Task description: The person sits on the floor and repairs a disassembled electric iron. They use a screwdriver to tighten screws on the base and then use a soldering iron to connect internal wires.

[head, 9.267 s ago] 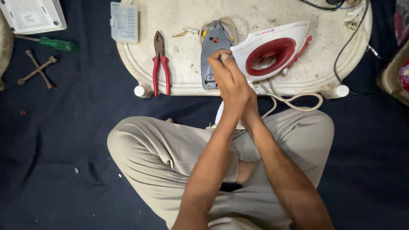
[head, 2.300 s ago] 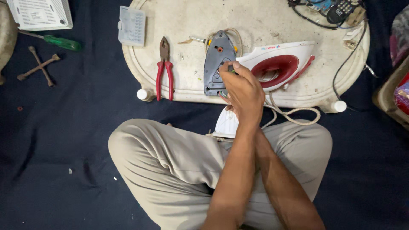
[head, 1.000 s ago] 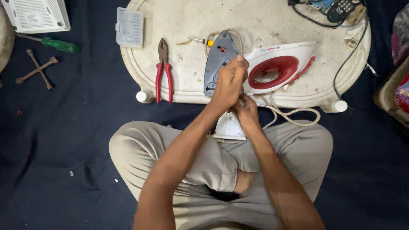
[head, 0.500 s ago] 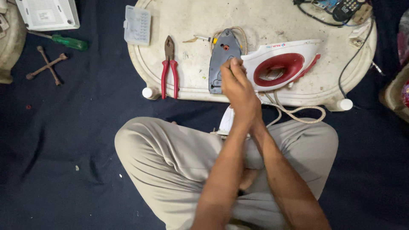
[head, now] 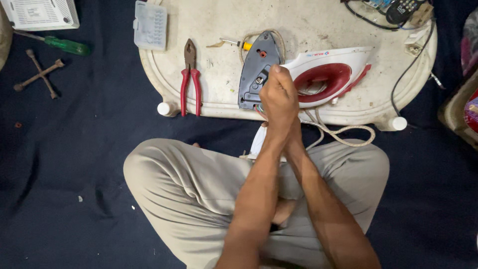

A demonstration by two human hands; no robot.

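Down on the dark blue cloth (head: 74,164), sitting with legs crossed in tan trousers (head: 189,184). Just ahead of the knees, facing a big white plastic tray (head: 308,20).

On the tray, lying open in two parts: a white and red iron shell (head: 348,62) tipped on its side, and, touching it on the left, a grey base plate (head: 250,74). So, by the look of it, opened up already, and not yet put back together. Looks about halfway. Some thin wires peeking out at the bottom of the plate, and a pale cord (head: 343,132) looping off the tray edge toward the lap. A white piece (head: 258,142) resting below the hands, at the lap, apart from the rest.

Over the right edge of the grey plate, left hand (head: 279,97) curled tight into a fist. Hard to tell what sits inside the fist. Right hand tucked under the left one, with only the wrist showing, so cannot tell if spread or pinching.

Left of the plate, well apart from the hands, red pliers (head: 189,74) lying untouched. Near the top of the plate, a tiny yellow-tipped tool (head: 234,44). Farther off on the cloth, a green screwdriver (head: 64,45) and a rusty cross wrench (head: 39,74).
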